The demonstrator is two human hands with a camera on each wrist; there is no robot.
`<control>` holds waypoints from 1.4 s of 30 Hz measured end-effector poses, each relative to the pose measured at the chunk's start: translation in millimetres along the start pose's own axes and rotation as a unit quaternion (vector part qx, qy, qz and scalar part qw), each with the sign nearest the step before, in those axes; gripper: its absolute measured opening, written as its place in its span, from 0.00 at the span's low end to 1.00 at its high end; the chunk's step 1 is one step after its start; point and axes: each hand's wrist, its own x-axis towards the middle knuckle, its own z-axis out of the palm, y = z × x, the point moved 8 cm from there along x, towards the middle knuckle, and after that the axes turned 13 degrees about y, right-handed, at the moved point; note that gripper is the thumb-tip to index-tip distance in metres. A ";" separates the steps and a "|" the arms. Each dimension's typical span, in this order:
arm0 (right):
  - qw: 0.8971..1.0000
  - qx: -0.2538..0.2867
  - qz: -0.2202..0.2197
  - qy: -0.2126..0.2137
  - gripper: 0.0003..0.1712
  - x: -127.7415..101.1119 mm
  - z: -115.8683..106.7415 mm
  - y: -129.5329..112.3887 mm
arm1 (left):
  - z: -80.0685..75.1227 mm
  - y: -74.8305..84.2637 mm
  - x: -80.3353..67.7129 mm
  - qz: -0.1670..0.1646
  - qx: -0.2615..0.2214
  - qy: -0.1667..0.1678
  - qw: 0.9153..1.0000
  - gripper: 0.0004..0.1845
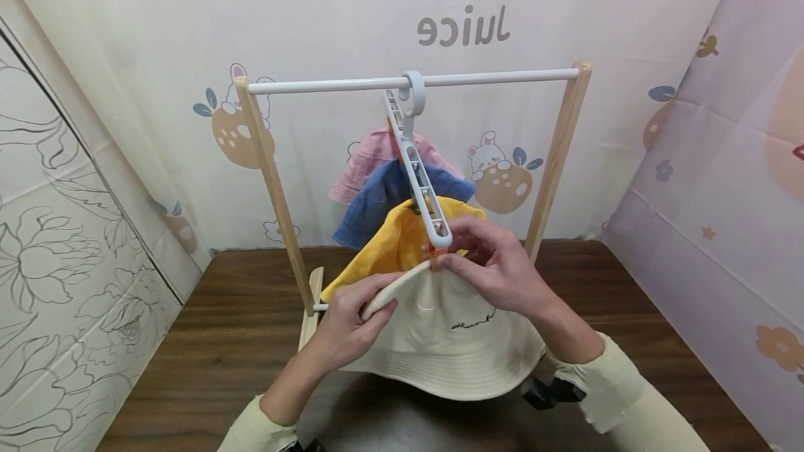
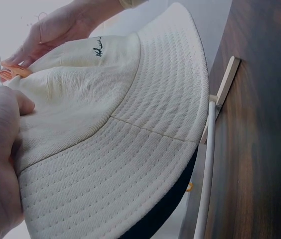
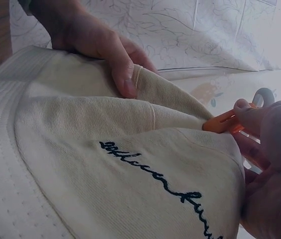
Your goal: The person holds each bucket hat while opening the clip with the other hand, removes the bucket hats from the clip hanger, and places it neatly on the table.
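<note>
A cream bucket hat (image 1: 440, 340) with dark stitched lettering hangs brim down at the near end of a white hanger bar (image 1: 414, 166). My left hand (image 1: 354, 319) pinches the hat's crown edge, thumb on the near side. With thumb and fingers, my right hand (image 1: 496, 264) pinches an orange clip (image 3: 220, 121) under the hanger's tip. The clip's jaws sit on the top of the crown in the right wrist view. Just behind hang a yellow hat (image 1: 377, 250), a blue hat (image 1: 383, 197) and a pink hat (image 1: 364, 162).
The hanger hooks over a white rod (image 1: 502, 77) between two wooden posts (image 1: 559, 159). This rack stands on a dark wooden table (image 1: 207, 347). A printed curtain (image 1: 352, 12) closes off the back, with more patterned cloth at both sides.
</note>
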 end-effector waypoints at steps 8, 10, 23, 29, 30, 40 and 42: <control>1.000 0.000 0.005 0.011 0.15 -0.2 -0.4 0.8 | 0.6 0.0 0.4 0.001 -0.002 -0.002 1.000 0.21; 1.000 0.001 0.006 0.012 0.15 -0.3 -0.4 1.2 | 0.6 0.1 0.5 0.001 -0.002 -0.002 1.000 0.21; 1.000 0.014 0.010 0.015 0.13 -0.2 0.0 1.4 | 2.6 -0.9 -0.8 -0.002 -0.006 -0.005 1.000 0.20; 1.000 0.008 0.010 0.018 0.13 -0.1 -0.3 1.3 | 2.9 -0.1 -0.7 0.000 -0.009 -0.003 1.000 0.21; 1.000 0.006 0.010 0.019 0.13 -0.1 -0.5 1.3 | 3.2 0.3 -0.7 0.002 -0.010 -0.003 1.000 0.20; 1.000 0.004 0.017 0.023 0.13 -0.4 -1.4 3.3 | 6.2 -2.9 -4.4 -0.007 -0.011 -0.006 1.000 0.20; 1.000 0.005 0.016 0.024 0.12 -0.5 -1.8 3.4 | 7.3 -3.9 -6.2 -0.008 -0.011 -0.008 1.000 0.20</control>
